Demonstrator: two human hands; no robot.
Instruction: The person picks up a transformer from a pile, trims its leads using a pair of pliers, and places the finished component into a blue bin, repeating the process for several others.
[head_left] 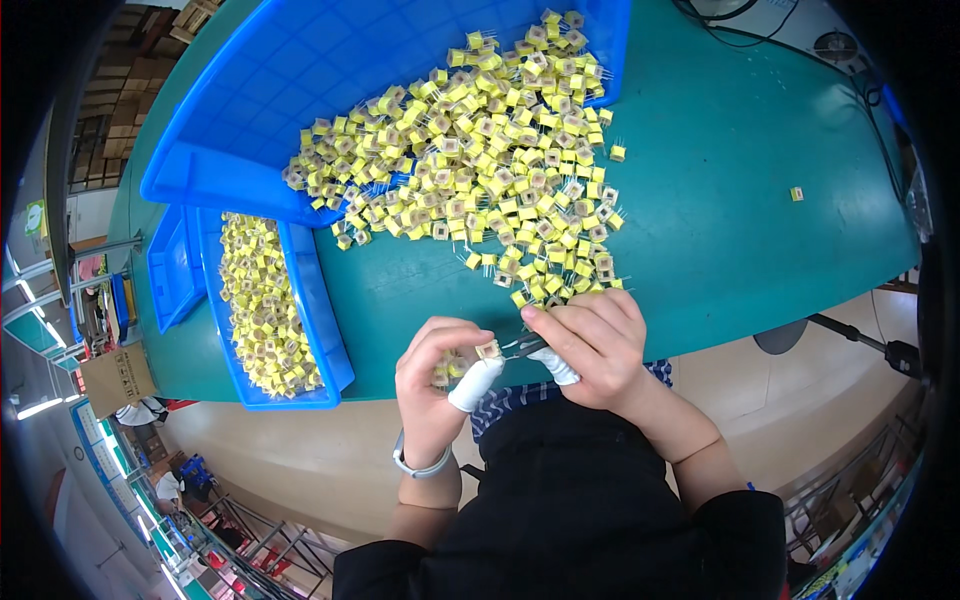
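My left hand (pixel 428 372) pinches a small yellow-taped transformer (pixel 488 350) between a white-wrapped thumb and the fingertips. More yellow transformers (pixel 448 368) show in the hollow of that hand. My right hand (pixel 598 350), its thumb also wrapped in white, is closed around dark tweezers (pixel 530 344). Their bright tips meet or nearly meet the pinched transformer; exact contact is too small to tell. Just beyond both hands spreads a large heap of yellow transformers (pixel 480 185) with thin wire pins, spilling out of a big tilted blue bin (pixel 270 85).
A smaller blue bin (pixel 318 335) full of transformers stands at the left table edge, beside a blue tray (pixel 172 275). On the green table (pixel 720 230) one stray transformer (pixel 796 194) lies far right. Cables (pixel 870 110) run along the right rim.
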